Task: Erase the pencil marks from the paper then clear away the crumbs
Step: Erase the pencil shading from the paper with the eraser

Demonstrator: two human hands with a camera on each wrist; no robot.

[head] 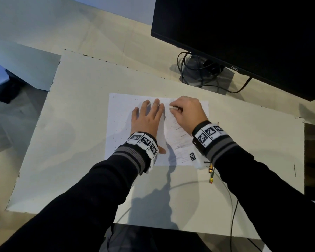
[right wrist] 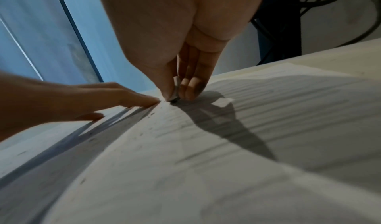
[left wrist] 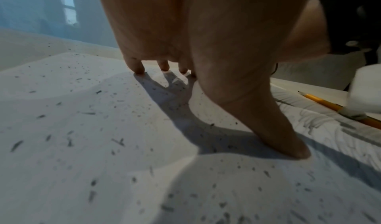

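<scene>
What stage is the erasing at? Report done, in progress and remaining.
Done: the paper's left half looks free of marks, though strewn with crumbs. In hand: the left hand presses the sheet flat while the right hand rubs the eraser near the top edge. Left: pencil marks on the right half, then the crumbs.

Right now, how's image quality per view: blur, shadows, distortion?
Head view: sharp, wide-angle bend at the edges; both arms cast shadows toward the near edge of the paper. Left wrist view: left hand fills the frame, crumbs smeared near the lens. Right wrist view: soft all over; the eraser under the right hand throws a long shadow.
</scene>
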